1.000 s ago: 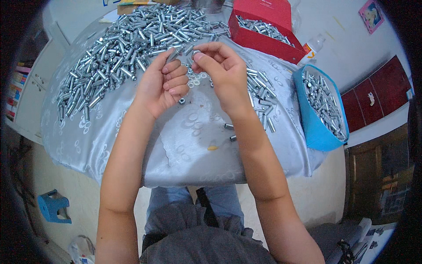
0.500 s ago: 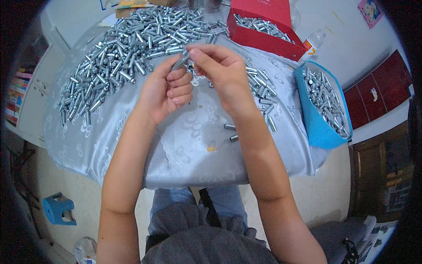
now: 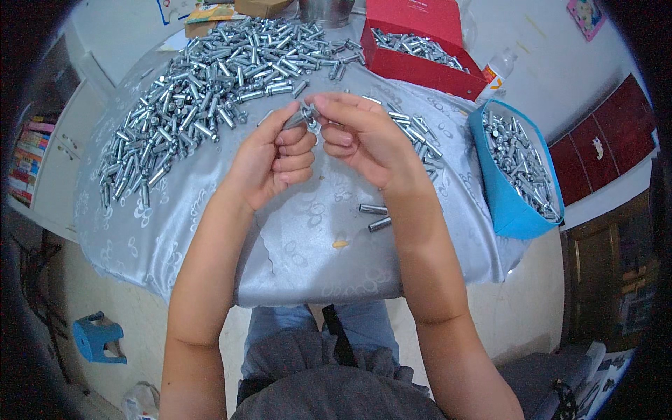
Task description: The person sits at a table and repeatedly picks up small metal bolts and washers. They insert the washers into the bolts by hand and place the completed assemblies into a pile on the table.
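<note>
While we are pinching one small metal bolt [image 3: 302, 117] between left hand [image 3: 269, 162] and right hand [image 3: 364, 140]; fitting step seems underway | next needing steady fingertip alignment

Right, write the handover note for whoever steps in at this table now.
Left hand: holds a small metal cylinder at the fingertips, above the cloth.
Right hand: fingertips meet the same piece from the other side.
Things: large loose pile of metal cylinders at the far left of the grey tablecloth; two stray pieces near the right wrist; red box and blue bin both hold cylinders.
Done: both containers are partly filled.
Left: the big pile remains on the cloth.
</note>
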Action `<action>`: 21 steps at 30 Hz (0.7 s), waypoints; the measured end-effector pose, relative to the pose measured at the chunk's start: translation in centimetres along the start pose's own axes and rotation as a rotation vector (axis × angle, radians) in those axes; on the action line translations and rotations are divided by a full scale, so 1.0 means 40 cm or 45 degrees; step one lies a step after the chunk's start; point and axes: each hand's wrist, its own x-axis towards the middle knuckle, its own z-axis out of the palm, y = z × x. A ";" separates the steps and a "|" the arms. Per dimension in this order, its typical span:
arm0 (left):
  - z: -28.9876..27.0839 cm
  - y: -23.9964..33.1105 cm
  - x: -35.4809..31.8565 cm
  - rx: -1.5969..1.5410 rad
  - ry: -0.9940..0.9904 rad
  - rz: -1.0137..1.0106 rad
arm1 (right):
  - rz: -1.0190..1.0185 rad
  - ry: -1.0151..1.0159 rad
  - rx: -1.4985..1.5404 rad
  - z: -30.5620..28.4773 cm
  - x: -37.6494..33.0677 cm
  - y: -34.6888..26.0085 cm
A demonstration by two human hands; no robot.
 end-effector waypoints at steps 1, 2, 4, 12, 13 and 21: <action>0.001 0.000 0.000 -0.008 0.023 0.004 | 0.012 -0.020 0.004 0.001 -0.001 0.000; 0.001 -0.001 0.000 -0.012 0.049 0.007 | 0.010 -0.027 0.022 0.001 -0.001 0.003; -0.005 0.000 -0.003 -0.067 0.021 -0.004 | 0.005 -0.039 0.058 0.001 0.002 0.010; -0.020 0.008 0.005 -0.386 -0.040 0.116 | -0.374 0.159 -0.373 0.046 0.002 0.031; -0.023 0.012 0.005 -0.456 -0.070 0.146 | -0.355 0.172 -0.405 0.042 0.000 0.027; -0.022 0.016 0.003 -0.443 -0.135 0.155 | -0.391 0.140 -0.466 0.026 -0.001 0.012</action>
